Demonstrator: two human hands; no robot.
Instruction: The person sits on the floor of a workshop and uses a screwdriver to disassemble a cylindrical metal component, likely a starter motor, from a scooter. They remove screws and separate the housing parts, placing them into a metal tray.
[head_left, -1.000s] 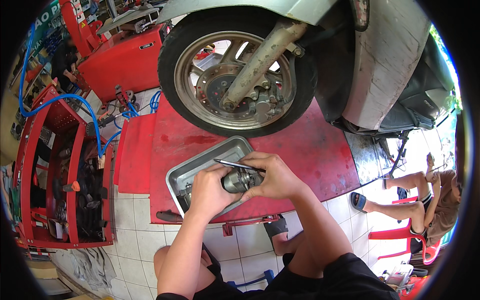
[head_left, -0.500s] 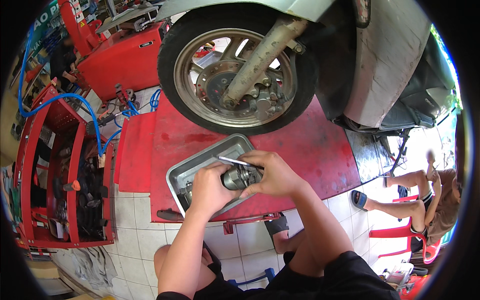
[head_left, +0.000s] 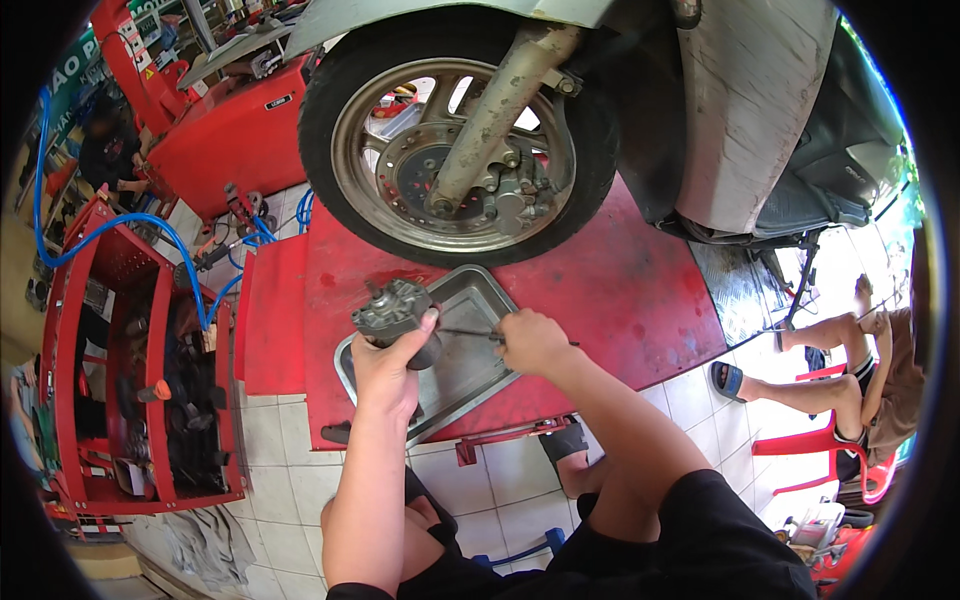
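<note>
while the left hand (head_left: 388, 372) closes around a grey metal part (head_left: 393, 306), its thumb pressed along the near side, the right hand (head_left: 534, 343) grips a slender dark tool (head_left: 468, 331) in curled fingers. the metal part is up over the left side of a shallow grey tray (head_left: 485, 395), its rough, knobbly end turned upward and a darker rounded section showing beside the thumb. the tool's shaft points left toward the part, and its other end shows past the right hand; whether the tip touches the metal cannot be told from this angle.

the tray sits at a slant on a red platform (head_left: 640, 285), near its front edge, where a dark handle (head_left: 337, 433) lies just left of the tray. behind the tray stands the front wheel (head_left: 330, 190) of a scooter (head_left: 755, 110), with a brake caliper (head_left: 515, 205) low on the right of the hub.

to the left is a red tool cart (head_left: 65, 370) full of dark items, an orange handle (head_left: 155, 391) among them, with a blue hose (head_left: 150, 221) looping across it. on the right, a person in a brown top (head_left: 893, 380) sits on a red chair (head_left: 800, 445).
</note>
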